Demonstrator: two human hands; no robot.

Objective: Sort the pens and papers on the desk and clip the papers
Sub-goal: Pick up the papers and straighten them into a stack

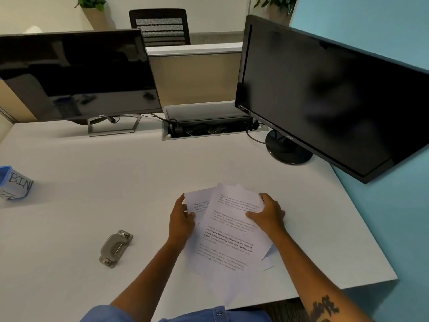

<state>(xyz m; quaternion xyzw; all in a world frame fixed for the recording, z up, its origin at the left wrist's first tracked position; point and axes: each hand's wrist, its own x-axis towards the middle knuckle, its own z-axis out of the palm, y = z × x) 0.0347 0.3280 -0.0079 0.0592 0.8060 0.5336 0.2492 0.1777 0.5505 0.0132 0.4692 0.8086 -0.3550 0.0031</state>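
A loose, fanned stack of printed white papers (228, 238) lies on the white desk (116, 177) in front of me. My left hand (181, 219) grips the stack's left edge, thumb on top. My right hand (267, 213) holds the right edge near the top, fingers curled over the sheets. The sheets are skewed against each other, corners sticking out at the top and lower right. A grey metal clip (115, 248) lies flat on the desk to the left of my left forearm. No pens show in view.
A blue box marked BIN (15, 183) stands at the desk's left edge. Two dark monitors (76, 75) (325, 94) stand at the back, with a cable tray (206, 126) between them. A blue wall (383, 217) borders the desk's right side.
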